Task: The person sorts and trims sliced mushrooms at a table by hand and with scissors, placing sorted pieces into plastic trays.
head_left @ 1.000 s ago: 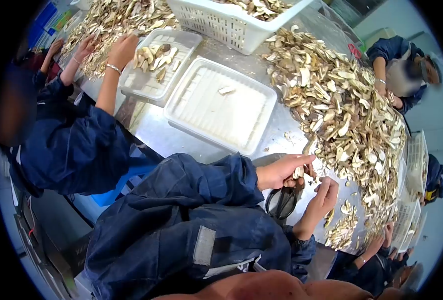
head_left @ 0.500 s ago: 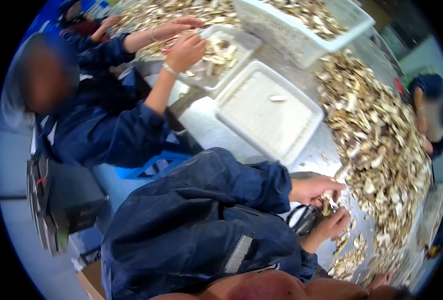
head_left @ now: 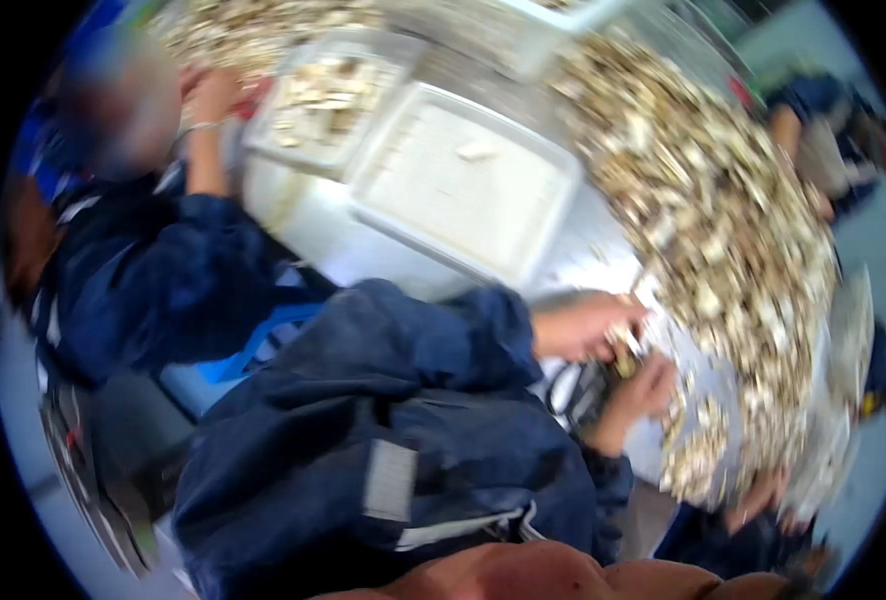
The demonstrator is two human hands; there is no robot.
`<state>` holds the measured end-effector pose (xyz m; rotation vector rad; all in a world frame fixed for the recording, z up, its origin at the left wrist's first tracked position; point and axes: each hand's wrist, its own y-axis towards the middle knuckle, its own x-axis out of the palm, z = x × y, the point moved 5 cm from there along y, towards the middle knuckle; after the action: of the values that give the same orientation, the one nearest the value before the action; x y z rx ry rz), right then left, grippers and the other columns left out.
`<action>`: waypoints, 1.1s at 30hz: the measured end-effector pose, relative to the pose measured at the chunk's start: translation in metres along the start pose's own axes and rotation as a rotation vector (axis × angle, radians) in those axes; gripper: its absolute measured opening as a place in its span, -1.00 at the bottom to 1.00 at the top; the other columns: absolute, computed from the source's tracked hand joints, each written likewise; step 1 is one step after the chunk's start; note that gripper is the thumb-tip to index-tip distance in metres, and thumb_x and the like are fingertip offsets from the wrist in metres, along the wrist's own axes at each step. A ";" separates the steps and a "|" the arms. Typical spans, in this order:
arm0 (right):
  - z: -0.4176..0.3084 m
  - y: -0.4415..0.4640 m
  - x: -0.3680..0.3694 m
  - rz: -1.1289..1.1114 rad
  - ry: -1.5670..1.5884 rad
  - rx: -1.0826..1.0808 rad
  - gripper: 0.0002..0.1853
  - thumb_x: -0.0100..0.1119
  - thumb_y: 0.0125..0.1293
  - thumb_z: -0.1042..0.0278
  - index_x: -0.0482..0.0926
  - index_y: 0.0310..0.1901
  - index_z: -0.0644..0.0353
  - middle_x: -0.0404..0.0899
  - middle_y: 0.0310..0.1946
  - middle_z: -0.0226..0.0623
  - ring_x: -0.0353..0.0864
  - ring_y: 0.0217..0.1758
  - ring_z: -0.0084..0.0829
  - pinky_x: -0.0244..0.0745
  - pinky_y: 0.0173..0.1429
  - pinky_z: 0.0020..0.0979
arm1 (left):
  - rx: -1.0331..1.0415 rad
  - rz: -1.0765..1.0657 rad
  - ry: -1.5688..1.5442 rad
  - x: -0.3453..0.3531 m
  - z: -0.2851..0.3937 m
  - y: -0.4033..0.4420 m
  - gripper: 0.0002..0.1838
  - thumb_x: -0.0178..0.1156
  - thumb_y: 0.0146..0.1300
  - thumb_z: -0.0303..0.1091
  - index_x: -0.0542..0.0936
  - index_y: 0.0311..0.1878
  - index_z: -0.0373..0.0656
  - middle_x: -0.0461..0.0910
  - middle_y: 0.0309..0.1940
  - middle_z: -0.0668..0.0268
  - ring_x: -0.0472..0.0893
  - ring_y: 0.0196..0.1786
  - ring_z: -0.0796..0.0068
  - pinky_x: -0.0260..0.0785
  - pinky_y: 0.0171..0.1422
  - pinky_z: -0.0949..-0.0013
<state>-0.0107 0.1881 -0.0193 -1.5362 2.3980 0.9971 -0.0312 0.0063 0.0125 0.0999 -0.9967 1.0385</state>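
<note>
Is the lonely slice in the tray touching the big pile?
Apart: the head view shows the tray rim between the slice and the big pile.

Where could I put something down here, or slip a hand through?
The tray with one slice is otherwise bare. Bare table also shows between it and the big pile. It's crowded across that pile, at the small pile, and where the left hand and right hand work close together.
</note>
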 end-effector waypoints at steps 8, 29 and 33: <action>0.007 0.001 -0.017 0.068 0.264 0.108 -0.82 0.18 0.39 0.47 0.52 -0.39 0.29 0.44 -0.53 -0.46 0.32 -0.43 -0.63 0.28 -0.32 -0.53 | 0.290 0.013 -0.148 -0.028 -0.005 0.019 -0.66 -0.03 0.52 -0.11 0.54 0.10 -0.14 0.53 -0.32 0.35 0.38 -0.54 0.67 0.03 -0.63 0.64; -0.020 -0.014 -0.018 -0.122 -0.174 -0.249 -0.76 0.47 0.00 0.35 0.65 -0.30 0.20 0.57 -0.23 -0.24 0.53 -0.14 -0.13 0.42 -0.06 -0.18 | 1.233 0.927 1.331 -0.095 0.109 -0.114 -0.61 0.14 0.36 -0.41 0.49 0.24 -0.23 0.48 0.19 0.17 0.43 0.28 0.31 0.29 0.35 0.28; -0.021 -0.011 -0.017 -0.158 -0.135 -0.140 -0.80 0.45 0.03 0.40 0.64 -0.31 0.21 0.57 -0.33 -0.21 0.56 -0.32 -0.21 0.45 -0.21 -0.26 | 0.765 0.410 0.716 -0.047 0.069 -0.048 -0.67 0.06 0.36 -0.43 0.49 0.17 -0.23 0.54 0.06 0.22 0.60 0.01 0.42 0.43 0.12 0.36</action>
<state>0.0111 0.1857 -0.0008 -1.6174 2.1202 1.2140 -0.0454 -0.0867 0.0359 0.1369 0.0730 1.6363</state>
